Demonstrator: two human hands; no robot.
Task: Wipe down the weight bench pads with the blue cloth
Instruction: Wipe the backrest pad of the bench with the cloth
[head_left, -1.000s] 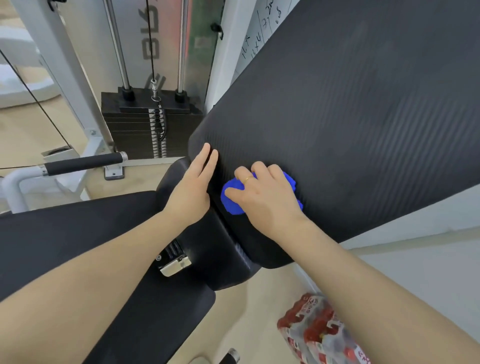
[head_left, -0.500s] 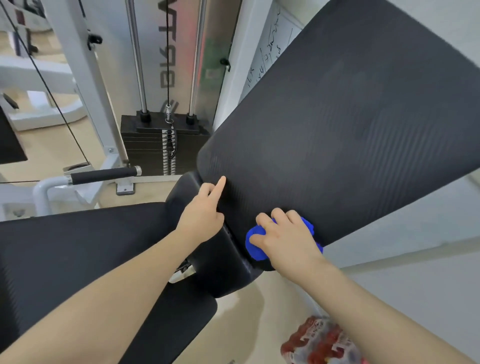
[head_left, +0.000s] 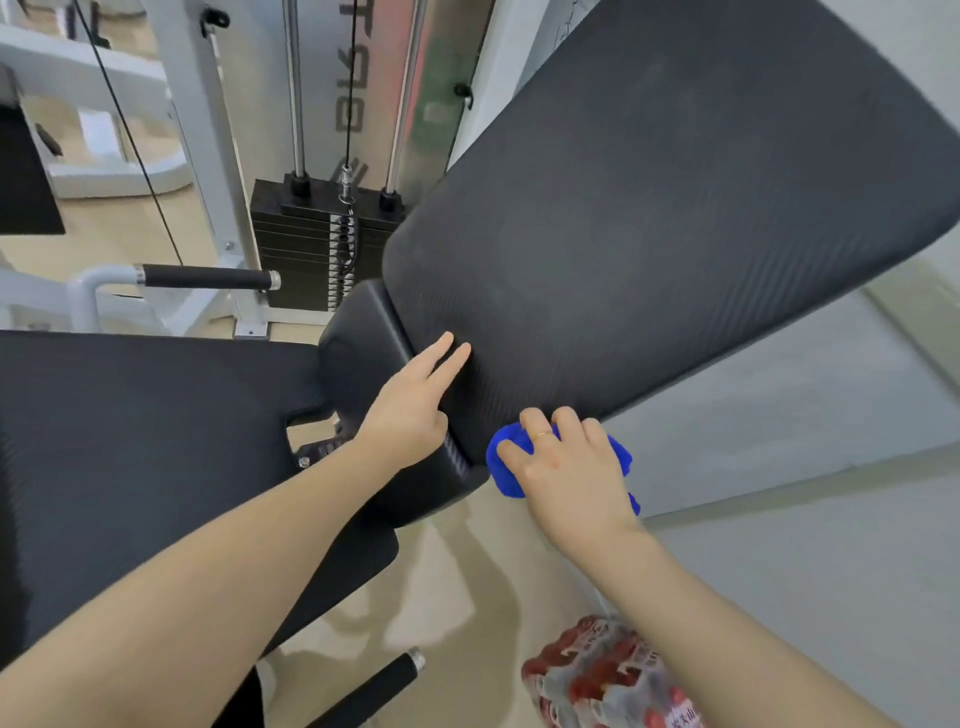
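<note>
The right hand (head_left: 569, 467) fingers clamp the blue cloth (head_left: 506, 467) against the back pad (head_left: 649, 234) edge (left hand (head_left: 410, 410) fingers straight, resting flat).

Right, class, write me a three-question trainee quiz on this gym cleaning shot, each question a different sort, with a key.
1. True or false: the left hand holds the blue cloth.
2. Multiple choice: the cloth is at (a) the top of the back pad, (b) its lower right edge, (c) the seat pad.
3. Short answer: what lies on the floor at the bottom right?

Key
1. False. The right hand grips it; the left rests straight-fingered on the back pad.
2. b.
3. A shrink-wrapped pack of red-labelled bottles.
</note>
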